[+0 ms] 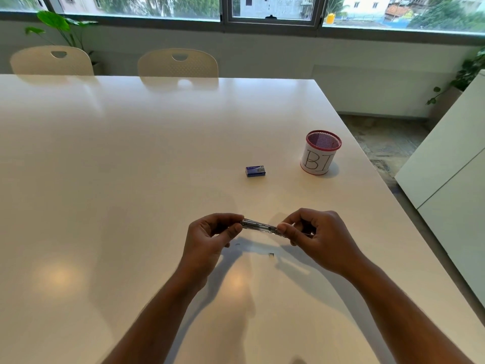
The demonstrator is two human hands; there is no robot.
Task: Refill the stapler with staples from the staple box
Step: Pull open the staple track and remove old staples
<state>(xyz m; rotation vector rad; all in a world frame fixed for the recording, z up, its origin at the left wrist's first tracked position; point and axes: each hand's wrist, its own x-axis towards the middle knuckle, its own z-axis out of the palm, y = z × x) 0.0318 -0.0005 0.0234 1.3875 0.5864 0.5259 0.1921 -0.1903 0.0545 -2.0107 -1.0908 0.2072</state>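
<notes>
A small metallic stapler (258, 226) is held a little above the white table (131, 153), lying roughly level between my two hands. My left hand (210, 237) pinches its left end with thumb and fingers. My right hand (315, 237) grips its right end, fingers curled over it, so that end is hidden. The blue staple box (255, 171) lies shut on the table beyond my hands, slightly right of centre. A tiny dark bit, perhaps staples (271, 255), lies on the table under the stapler.
A red mesh cup (320, 153) wrapped in white paper with letters stands right of the staple box, near the table's right edge. Two cream chairs (178, 63) are at the far side. A white cabinet (451, 166) stands to the right.
</notes>
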